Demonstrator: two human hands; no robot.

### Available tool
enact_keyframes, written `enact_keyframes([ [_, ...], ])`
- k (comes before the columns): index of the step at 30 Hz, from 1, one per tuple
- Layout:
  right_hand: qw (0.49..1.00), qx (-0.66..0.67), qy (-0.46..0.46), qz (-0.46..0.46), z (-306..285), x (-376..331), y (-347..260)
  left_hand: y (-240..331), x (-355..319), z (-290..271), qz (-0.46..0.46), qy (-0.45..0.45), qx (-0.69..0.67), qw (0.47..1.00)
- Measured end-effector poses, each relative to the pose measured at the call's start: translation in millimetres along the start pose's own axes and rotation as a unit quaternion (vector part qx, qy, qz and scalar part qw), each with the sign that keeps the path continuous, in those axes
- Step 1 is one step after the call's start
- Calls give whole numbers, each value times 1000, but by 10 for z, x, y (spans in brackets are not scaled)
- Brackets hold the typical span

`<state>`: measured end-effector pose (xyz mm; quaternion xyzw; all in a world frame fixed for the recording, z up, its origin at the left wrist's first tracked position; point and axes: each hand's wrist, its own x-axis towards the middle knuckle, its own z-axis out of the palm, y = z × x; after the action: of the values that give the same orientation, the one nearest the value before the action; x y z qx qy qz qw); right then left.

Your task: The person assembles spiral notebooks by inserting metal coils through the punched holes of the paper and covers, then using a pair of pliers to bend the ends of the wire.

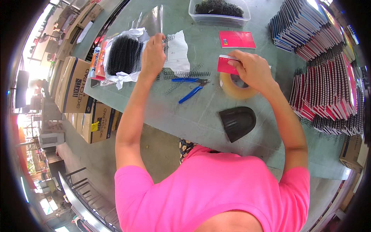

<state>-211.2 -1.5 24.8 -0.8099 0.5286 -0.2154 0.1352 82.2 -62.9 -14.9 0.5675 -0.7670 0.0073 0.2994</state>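
Head view: your right hand (253,69) fingers pinch a red notebook (227,65) shut, left hand (153,54) fingers grip a spiral coil (165,43).

Head-worn fisheye, looking steeply down, table (201,116) near

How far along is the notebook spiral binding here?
Done: stacks of bound notebooks fill the table's right side. In hand: right hand holds a small red pad over a tape roll; left hand grips a wire spiral. Left: one red pad unbound, plus a heap of black spirals.
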Motion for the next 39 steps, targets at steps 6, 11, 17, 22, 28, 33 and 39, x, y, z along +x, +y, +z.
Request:
enact_keyframes([
  [6,1000,7,8,-15,42,47,-13,480,-80,-89,105,-56,111,987],
  [11,998,-55,-18,-6,115,29,-2,1107,-404,22,66,-143,-115,981],
  [17,992,-96,80,-10,199,33,-93,1191,-343,-121,-79,-38,-343,935],
  [22,988,-109,106,-31,278,43,-53,1246,-412,-2,-9,-17,-265,964],
  [28,992,-82,93,-36,256,17,-55,1299,-407,40,-20,-24,-185,982],
  [33,994,-60,64,-71,181,7,-31,1302,-285,35,9,-18,-217,976],
  [39,991,99,64,-68,81,20,-36,1142,-153,-88,52,-98,-253,961],
])
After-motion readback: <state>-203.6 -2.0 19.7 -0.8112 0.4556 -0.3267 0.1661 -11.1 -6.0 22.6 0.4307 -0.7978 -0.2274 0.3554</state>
